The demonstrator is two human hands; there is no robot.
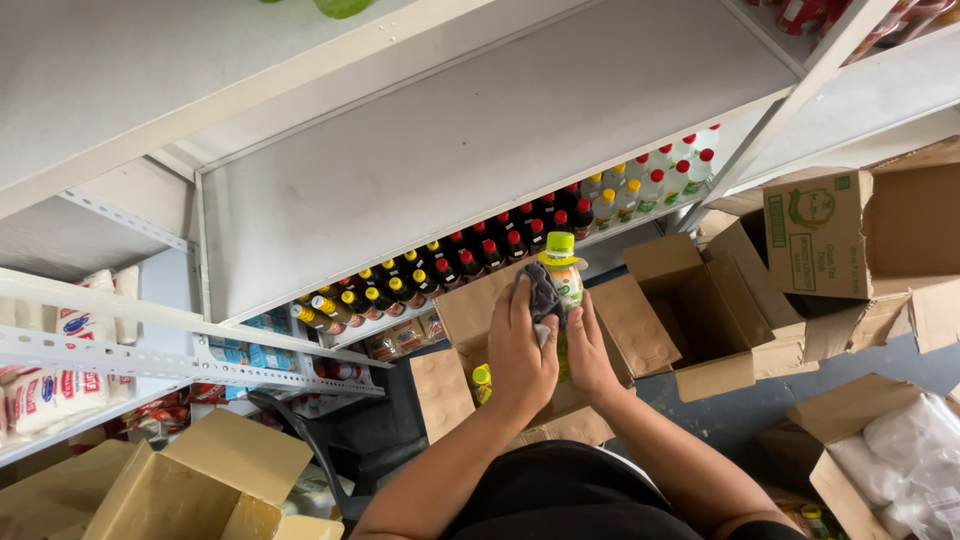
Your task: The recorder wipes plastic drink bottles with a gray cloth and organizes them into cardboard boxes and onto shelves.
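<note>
My right hand [590,355] grips a small bottle [564,268] with a yellow-green cap and a green and orange label, held upright above an open cardboard box [465,310]. My left hand [520,350] presses a dark grey cloth [541,292] against the bottle's side. Another bottle with a yellow cap [482,382] shows inside the box, just left of my left wrist.
A white metal shelf [450,140] is in front of me. Rows of dark bottles with red and yellow caps [450,262] stand on a lower shelf, clear bottles [655,185] further right. Open cardboard boxes [690,300] lie around; white bags [60,385] sit at the left.
</note>
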